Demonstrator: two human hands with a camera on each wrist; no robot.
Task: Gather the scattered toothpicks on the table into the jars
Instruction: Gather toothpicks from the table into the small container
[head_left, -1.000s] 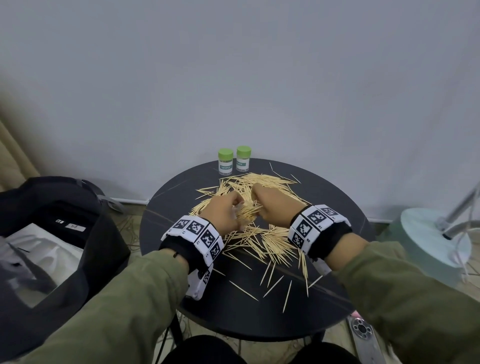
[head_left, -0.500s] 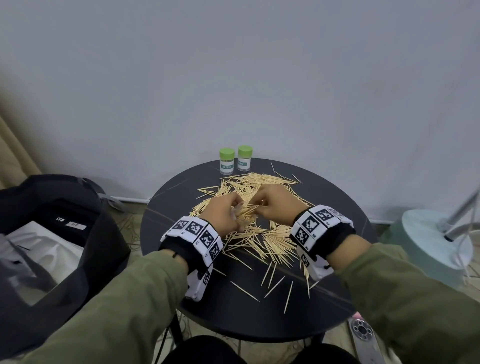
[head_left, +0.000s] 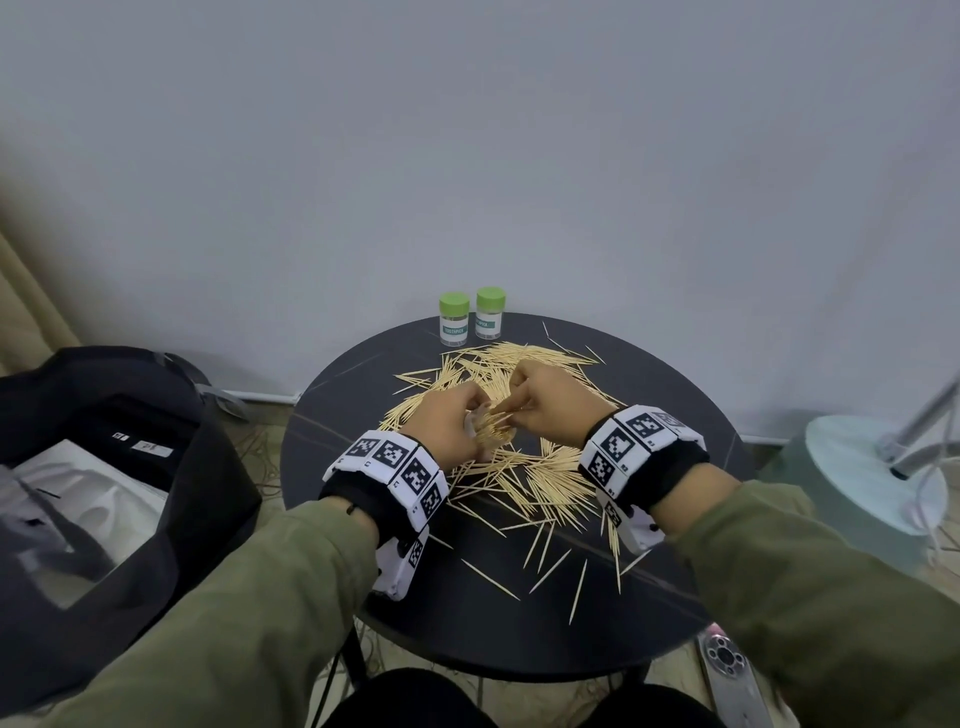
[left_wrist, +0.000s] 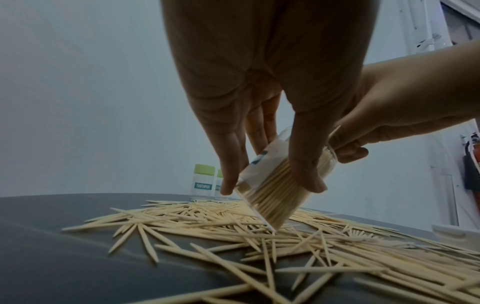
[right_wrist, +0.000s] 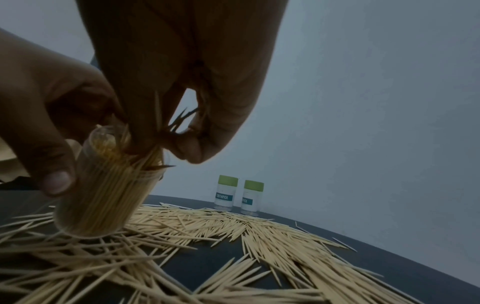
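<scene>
While the left hand (head_left: 451, 422) grips a clear open jar (left_wrist: 275, 191) between thumb and fingers, tilted with its mouth toward the right hand (head_left: 550, 410), that jar hangs just above the pile of scattered toothpicks (head_left: 524, 467) on the round dark tabletop (head_left: 675, 415). It is already packed with toothpicks standing lengthwise (its white label faces the left palm). At the jar's mouth the right hand pinches a small bunch of toothpicks (right_wrist: 166, 123) between thumb and fingers, their lower ends going into the opening. Both hands meet over the middle of the pile, which spreads beneath and around them, with looser strays (head_left: 550, 561) toward the near edge. Beyond the hands, at the far rim by the wall, stand two capped jars (head_left: 471, 316) with green lids, upright and side by side, well apart from the held one.
</scene>
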